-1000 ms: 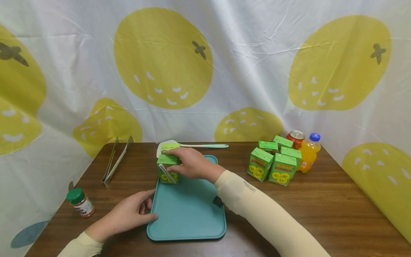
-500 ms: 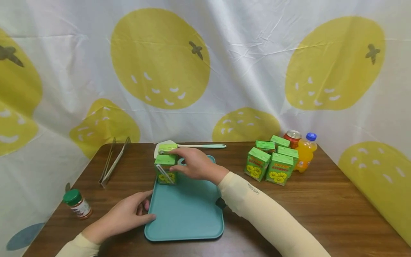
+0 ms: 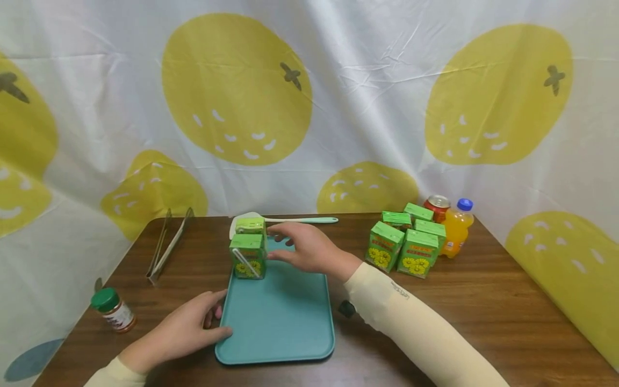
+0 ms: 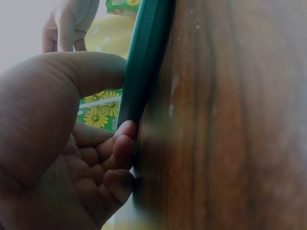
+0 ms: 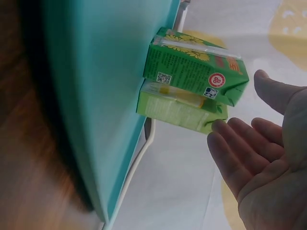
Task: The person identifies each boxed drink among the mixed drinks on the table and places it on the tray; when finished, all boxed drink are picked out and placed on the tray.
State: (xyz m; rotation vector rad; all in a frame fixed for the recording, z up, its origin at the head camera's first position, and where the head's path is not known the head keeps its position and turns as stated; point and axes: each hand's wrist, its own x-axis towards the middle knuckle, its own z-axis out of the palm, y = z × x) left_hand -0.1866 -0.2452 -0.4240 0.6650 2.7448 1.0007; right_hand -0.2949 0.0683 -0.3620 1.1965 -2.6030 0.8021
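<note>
On the far left corner of the teal tray [image 3: 280, 322] stand two drink cartons: a green flower-printed carton [image 3: 248, 258] with a straw on its front, and a lighter green carton [image 5: 180, 106] right behind it. My right hand [image 3: 309, 247] is just right of both, its thumb and fingers spread apart and holding nothing; the right wrist view shows a small gap between the thumb and the flower-printed carton. At the tray's left edge, my left hand [image 3: 184, 328] lays its thumb on the rim, with its other fingers curled against the edge from outside [image 4: 122, 153].
Several green drink cartons [image 3: 418, 252] stand grouped at the right, with a red can [image 3: 438, 207] and an orange drink bottle [image 3: 456, 228] behind. A spatula [image 3: 304, 220] lies behind the tray. Metal tongs [image 3: 166, 247] and a green-capped spice jar [image 3: 113, 310] are on the left.
My right hand has let go of the lighter green carton and moved right, away from both cartons. My left hand keeps its place at the tray's edge. The head view has shifted slightly.
</note>
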